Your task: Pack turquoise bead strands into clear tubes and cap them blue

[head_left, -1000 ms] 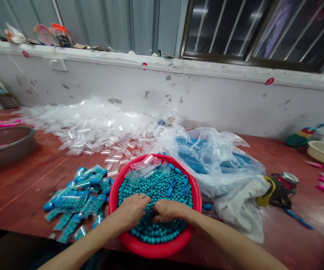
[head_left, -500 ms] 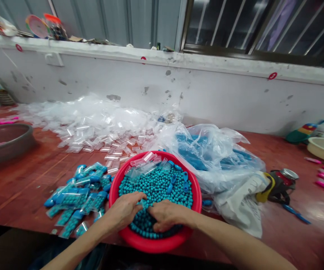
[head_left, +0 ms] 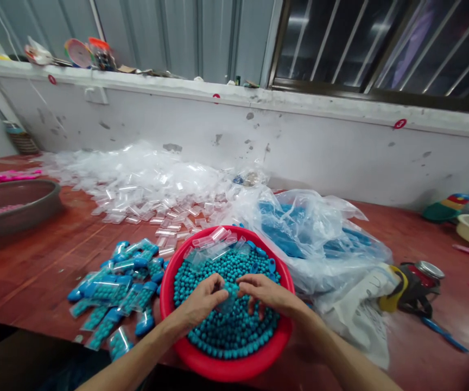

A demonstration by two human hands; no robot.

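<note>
My left hand point(head_left: 205, 296) is closed on a small clear plastic tube point(head_left: 228, 298) with turquoise beads in it, held above the bowl. Its outline is blurred and partly covered by fingers. My right hand point(head_left: 267, 293) is beside the tube's other side, fingers bent and spread apart; whether the fingertips touch the tube is unclear. Beneath both hands, the red bowl point(head_left: 234, 374) is full of loose turquoise beads point(head_left: 208, 271). Clear empty tubes point(head_left: 214, 241) lie on the beads at its far edge, and blue caps point(head_left: 272, 265) lie at the right.
Bead-filled tubes with blue caps point(head_left: 110, 288) are heaped left of the bowl. Behind is a large pile of clear tubes point(head_left: 149, 174). A plastic bag of blue parts point(head_left: 299, 222) is at right, near a red jar point(head_left: 422, 274). A grey basin point(head_left: 35, 209) stands far left.
Both hands have risen out of the beads. The tube in my left hand is now visible, and my right hand's fingers have spread beside it. The view has shifted slightly.
</note>
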